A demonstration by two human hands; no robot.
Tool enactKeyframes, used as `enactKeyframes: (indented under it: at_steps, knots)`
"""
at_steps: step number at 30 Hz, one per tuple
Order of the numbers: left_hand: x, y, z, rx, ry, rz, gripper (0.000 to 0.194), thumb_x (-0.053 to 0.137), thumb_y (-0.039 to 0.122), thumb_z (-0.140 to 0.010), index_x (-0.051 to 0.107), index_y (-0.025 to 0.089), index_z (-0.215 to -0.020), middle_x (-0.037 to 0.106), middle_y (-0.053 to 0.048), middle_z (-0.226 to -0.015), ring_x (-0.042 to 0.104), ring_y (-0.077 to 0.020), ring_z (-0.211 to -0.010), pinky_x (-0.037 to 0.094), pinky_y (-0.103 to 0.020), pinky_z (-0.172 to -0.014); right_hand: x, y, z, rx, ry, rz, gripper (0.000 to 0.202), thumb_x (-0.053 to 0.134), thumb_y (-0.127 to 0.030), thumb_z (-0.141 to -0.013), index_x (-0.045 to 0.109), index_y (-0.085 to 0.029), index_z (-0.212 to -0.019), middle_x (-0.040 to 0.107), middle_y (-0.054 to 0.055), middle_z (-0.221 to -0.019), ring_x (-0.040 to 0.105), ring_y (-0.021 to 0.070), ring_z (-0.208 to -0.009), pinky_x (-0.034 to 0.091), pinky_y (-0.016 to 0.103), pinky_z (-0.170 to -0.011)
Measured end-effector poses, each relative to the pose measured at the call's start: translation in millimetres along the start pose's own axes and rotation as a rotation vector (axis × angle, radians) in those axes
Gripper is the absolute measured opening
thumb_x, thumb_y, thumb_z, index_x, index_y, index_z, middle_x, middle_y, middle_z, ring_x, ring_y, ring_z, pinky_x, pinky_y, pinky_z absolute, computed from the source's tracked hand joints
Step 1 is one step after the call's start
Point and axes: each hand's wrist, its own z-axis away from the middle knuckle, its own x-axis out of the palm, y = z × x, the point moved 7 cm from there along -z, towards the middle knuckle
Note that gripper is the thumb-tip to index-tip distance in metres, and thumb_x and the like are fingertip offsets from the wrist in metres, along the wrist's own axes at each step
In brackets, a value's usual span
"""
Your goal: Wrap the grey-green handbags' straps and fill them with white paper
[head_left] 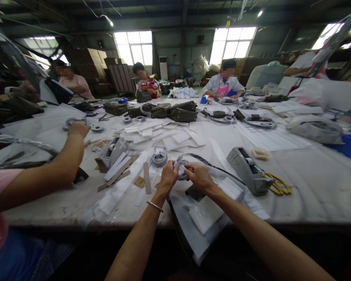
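Observation:
Between my two hands is a coil of wrapped strap [181, 168], with a dark strap curving from it to the right. My left hand [169, 175] pinches the coil's left side. The fingers of my right hand [199, 176] are bent against its right side. Below them, a dark bag with pale wrapping sheets [206, 218] hangs over the table's front edge. Just left of my hands lies another grey coil [159, 157].
A grey tape dispenser [248, 171] and yellow-handled scissors [280, 185] are on the right. Another dispenser [112, 154] and card strips [117, 175] lie left. A co-worker's arm [61, 160] reaches in from the left. Dark bags [183, 111] and white pads [172, 136] lie farther back.

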Motion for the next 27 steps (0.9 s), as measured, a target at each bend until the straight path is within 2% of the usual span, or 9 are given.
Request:
enactKeyframes:
  at_steps: [3,7,10,12,14,17,20,23,27]
  knots:
    - [-1.9,5.2,6.0,0.009,0.007,0.003,0.016,0.050,0.016,-0.091,0.058,0.016,-0.105,0.071,-0.009,-0.100,0.067,-0.0205,-0.091,0.048,-0.030,-0.082,2.9,-5.1,-6.3,0.006,-0.032,0.030,0.029,0.057,-0.024,-0.086,0.072,-0.019,-0.110,0.070,0.001,-0.060,0.067,0.0164,-0.066,0.045,0.022,-0.060]
    - [-1.7,8.0,14.0,0.001,0.024,-0.005,0.017,0.050,0.017,-0.092,0.058,0.016,-0.107,0.070,-0.011,-0.105,0.066,-0.0219,-0.097,0.048,-0.031,-0.085,10.4,-4.0,-11.1,0.054,-0.149,0.044,0.020,0.053,-0.021,-0.085,0.073,-0.017,-0.083,0.066,0.000,-0.052,0.056,0.0118,-0.044,0.039,0.021,-0.047]
    - [-0.4,8.1,16.3,-0.013,0.034,-0.010,0.017,0.050,0.017,-0.093,0.057,0.015,-0.108,0.069,-0.013,-0.108,0.066,-0.0228,-0.101,0.048,-0.032,-0.088,16.3,-0.8,-10.8,0.091,-0.204,0.024,0.022,0.056,-0.022,-0.085,0.072,-0.017,-0.100,0.065,-0.001,-0.050,0.051,0.0109,-0.036,0.036,0.021,-0.041]
    - [0.0,8.6,16.7,-0.013,0.041,-0.009,0.018,0.050,0.015,-0.092,0.057,0.015,-0.110,0.069,-0.013,-0.110,0.065,-0.0228,-0.104,0.047,-0.032,-0.090,19.2,1.9,-9.6,0.119,-0.200,0.006,0.033,0.059,-0.021,-0.083,0.067,-0.017,-0.114,0.064,-0.003,-0.048,0.053,0.0114,-0.037,0.037,0.019,-0.041]
    - [0.1,9.5,17.3,-0.005,0.047,-0.006,0.019,0.050,0.014,-0.092,0.057,0.015,-0.110,0.068,-0.012,-0.110,0.065,-0.0225,-0.104,0.047,-0.032,-0.090,20.5,6.2,-8.3,0.161,-0.174,-0.022,0.035,0.059,-0.022,-0.083,0.064,-0.016,-0.117,0.065,-0.002,-0.051,0.053,0.0112,-0.038,0.036,0.019,-0.039]
    - [1.2,11.4,19.8,0.018,0.048,0.002,0.019,0.049,0.014,-0.092,0.057,0.016,-0.109,0.068,-0.010,-0.107,0.065,-0.0219,-0.101,0.048,-0.032,-0.089,21.5,13.5,-7.5,0.219,-0.155,-0.084,0.019,0.056,-0.026,-0.088,0.067,-0.014,-0.096,0.066,-0.001,-0.054,0.048,0.0082,-0.035,0.033,0.018,-0.036]
    - [4.0,13.1,22.7,0.040,0.035,0.014,0.020,0.050,0.014,-0.091,0.057,0.017,-0.108,0.068,-0.009,-0.105,0.065,-0.0215,-0.100,0.048,-0.031,-0.088,26.3,17.6,-7.2,0.240,-0.212,-0.150,0.023,0.054,-0.028,-0.090,0.063,-0.016,-0.073,0.064,-0.001,-0.050,0.040,0.0055,-0.029,0.028,0.017,-0.033]
    - [5.8,13.3,23.8,0.050,0.017,0.028,0.022,0.049,0.012,-0.090,0.057,0.017,-0.110,0.069,-0.010,-0.106,0.065,-0.0213,-0.101,0.049,-0.031,-0.088,32.7,19.1,-5.8,0.246,-0.254,-0.210,0.028,0.053,-0.029,-0.092,0.059,-0.017,-0.067,0.063,-0.002,-0.048,0.037,0.0050,-0.027,0.025,0.017,-0.031]
    - [4.8,11.8,23.4,0.067,-0.015,0.035,0.022,0.052,0.013,-0.088,0.058,0.019,-0.107,0.070,-0.008,-0.104,0.066,-0.0205,-0.097,0.049,-0.031,-0.087,37.2,22.4,-2.7,0.257,-0.229,-0.306,0.031,0.048,-0.030,-0.094,0.056,-0.017,-0.067,0.059,-0.003,-0.047,0.035,0.0045,-0.029,0.022,0.017,-0.030]
